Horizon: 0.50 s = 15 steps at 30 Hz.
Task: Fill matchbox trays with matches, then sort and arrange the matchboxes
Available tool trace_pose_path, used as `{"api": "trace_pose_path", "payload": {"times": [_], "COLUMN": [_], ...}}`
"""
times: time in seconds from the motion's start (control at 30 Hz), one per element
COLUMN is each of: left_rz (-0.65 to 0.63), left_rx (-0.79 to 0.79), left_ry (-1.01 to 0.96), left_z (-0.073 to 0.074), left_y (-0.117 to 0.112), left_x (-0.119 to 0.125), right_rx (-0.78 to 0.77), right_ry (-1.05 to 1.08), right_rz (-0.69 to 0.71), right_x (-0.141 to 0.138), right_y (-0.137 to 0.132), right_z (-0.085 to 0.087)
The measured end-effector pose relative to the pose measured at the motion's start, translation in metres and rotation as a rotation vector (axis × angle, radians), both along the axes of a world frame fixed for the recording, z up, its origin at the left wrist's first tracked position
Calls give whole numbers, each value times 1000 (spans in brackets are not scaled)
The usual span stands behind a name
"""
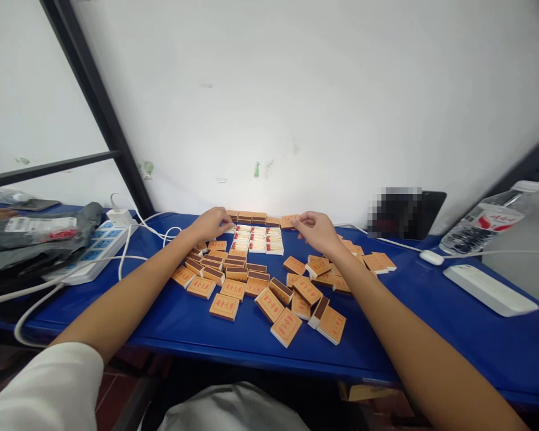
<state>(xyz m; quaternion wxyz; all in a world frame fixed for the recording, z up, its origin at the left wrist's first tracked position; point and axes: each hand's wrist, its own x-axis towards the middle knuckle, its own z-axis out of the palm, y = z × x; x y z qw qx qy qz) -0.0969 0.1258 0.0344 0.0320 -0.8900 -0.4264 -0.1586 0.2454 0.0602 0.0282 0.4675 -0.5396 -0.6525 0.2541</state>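
Observation:
My right hand pinches the right end of an orange matchbox at the back of the table, close to the wall. On the other side, my left hand has its fingers bent together at the left edge of a block of open matchbox trays. What those fingers hold, if anything, is hidden. The trays stand in rows and show red-tipped matches. Behind them runs a line of closed matchboxes. Many more matchboxes lie heaped and scattered in front, some under my right forearm.
On the blue table, a power strip with white cables and a grey plastic parcel lie left. At right are a dark-screened device, a water bottle and a white oblong case. A wall closes the back.

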Motion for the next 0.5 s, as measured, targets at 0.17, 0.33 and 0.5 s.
{"api": "trace_pose_path", "payload": {"times": [0.17,0.33,0.5], "left_rz": [25,110,224], "left_rx": [13,50,59], "left_ry": [-24,-113,-188], "left_z": [2,8,5], "left_y": [0,0,5], "left_x": [-1,-5,-16], "right_rx": [-16,-79,-104], "right_ry": [-1,25,-80], "right_rz": [-1,-138,-250], "right_x": [-1,-2,-11], "right_y": [0,17,57], "right_z": [-2,-3,-5]}}
